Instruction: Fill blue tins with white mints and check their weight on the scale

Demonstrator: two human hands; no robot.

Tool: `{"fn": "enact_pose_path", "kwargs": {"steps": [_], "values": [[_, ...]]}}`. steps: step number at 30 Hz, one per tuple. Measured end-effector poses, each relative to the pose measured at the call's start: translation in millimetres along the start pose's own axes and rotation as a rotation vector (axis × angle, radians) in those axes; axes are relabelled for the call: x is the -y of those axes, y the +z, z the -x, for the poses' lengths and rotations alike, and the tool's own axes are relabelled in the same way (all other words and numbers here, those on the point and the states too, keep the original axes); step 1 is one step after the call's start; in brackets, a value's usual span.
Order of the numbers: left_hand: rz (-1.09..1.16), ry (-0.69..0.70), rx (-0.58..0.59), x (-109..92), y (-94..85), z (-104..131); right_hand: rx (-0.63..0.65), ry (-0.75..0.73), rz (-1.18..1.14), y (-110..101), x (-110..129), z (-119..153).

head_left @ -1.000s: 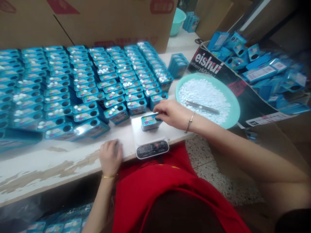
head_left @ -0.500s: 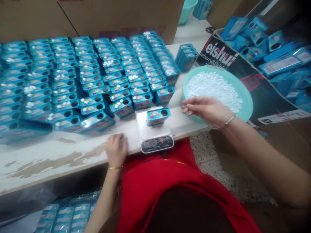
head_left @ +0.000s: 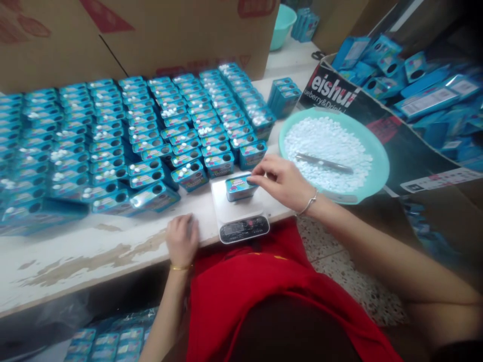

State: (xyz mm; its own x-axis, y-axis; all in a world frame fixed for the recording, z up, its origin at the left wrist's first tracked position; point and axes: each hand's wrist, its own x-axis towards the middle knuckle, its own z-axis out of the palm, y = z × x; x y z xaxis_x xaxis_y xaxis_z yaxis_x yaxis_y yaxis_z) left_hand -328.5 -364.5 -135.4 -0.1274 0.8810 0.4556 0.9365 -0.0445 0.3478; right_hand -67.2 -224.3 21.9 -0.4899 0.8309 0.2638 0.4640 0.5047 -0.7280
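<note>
A small blue box (head_left: 238, 187) with a round hole in its top stands on a white digital kitchen scale (head_left: 226, 208). My right hand (head_left: 281, 181) is over the box's right end, thumb and fingers pinched together at the hole. Whatever lies between those fingertips is too small to make out. My left hand (head_left: 182, 239) rests at the table's front edge, left of the scale, with curled fingers; something dark shows between thumb and fingers. To the right, a mint-green basin (head_left: 381, 168) holds many white tablets (head_left: 324, 138), with a metal tool (head_left: 324, 163) lying on them.
Rows of similar blue boxes (head_left: 221, 163), many with white tablets on top, cover the table's left and middle. A cardboard wall (head_left: 181, 35) stands behind them. At right, a printed black carton (head_left: 400, 136) holds loose blue boxes (head_left: 433, 100). Another green bowl (head_left: 283, 27) is behind.
My right hand has moved left from the basin to the hole of the box on the scale, uncovering the metal tool. My left hand stays at the table edge. The view has shifted slightly.
</note>
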Motion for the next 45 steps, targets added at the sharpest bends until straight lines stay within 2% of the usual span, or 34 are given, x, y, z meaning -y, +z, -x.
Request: {"fn": "enact_pose_path", "kwargs": {"steps": [3,6,9,12,16,19,23,26,30,31,34,36,38,42,44,45], "values": [[0.008,0.004,-0.009,1,-0.1,0,0.010,0.023,-0.027,2,-2,2],[0.085,0.005,-0.044,-5,-4.3,-3,-0.068,0.124,-0.196,-2,1,7],[0.185,0.035,-0.074,-26,-10.8,-13,-0.118,0.319,-0.464,-3,0,19],[0.187,0.116,-0.026,-56,-12.4,-27,-0.121,0.554,-0.711,7,-12,37],[0.067,0.273,0.044,-84,-1.1,-41,-0.140,0.780,-0.926,29,-31,67],[-0.037,0.343,0.068,-87,11.6,-48,-0.111,0.845,-0.981,41,-35,84],[-0.071,0.336,0.064,-91,19.4,-55,-0.052,0.889,-1.041,51,-32,94],[0.028,0.304,0.079,-105,7.7,-56,-0.033,0.916,-1.177,59,-28,96],[0.245,0.427,0.196,-126,-30.0,-58,0.035,0.998,-1.479,61,-18,97],[0.275,0.436,0.195,-127,-39.9,-62,0.047,1.024,-1.518,59,-16,98],[0.260,0.299,0.074,-122,-60.1,-86,-0.002,1.027,-1.477,48,-19,101],[0.205,0.241,0.044,-115,-62.2,-105,-0.086,0.970,-1.380,41,-31,104],[0.148,0.301,0.143,-109,-57.0,-121,-0.182,0.924,-1.255,37,-49,109],[0.052,0.488,0.369,-108,-44.6,-137,-0.341,0.861,-0.936,42,-86,118],[0.044,0.559,0.367,-107,-42.7,-152,-0.432,0.762,-0.701,48,-100,118],[0.050,0.576,0.312,-106,-43.2,-164,-0.466,0.715,-0.589,51,-105,117]]}}
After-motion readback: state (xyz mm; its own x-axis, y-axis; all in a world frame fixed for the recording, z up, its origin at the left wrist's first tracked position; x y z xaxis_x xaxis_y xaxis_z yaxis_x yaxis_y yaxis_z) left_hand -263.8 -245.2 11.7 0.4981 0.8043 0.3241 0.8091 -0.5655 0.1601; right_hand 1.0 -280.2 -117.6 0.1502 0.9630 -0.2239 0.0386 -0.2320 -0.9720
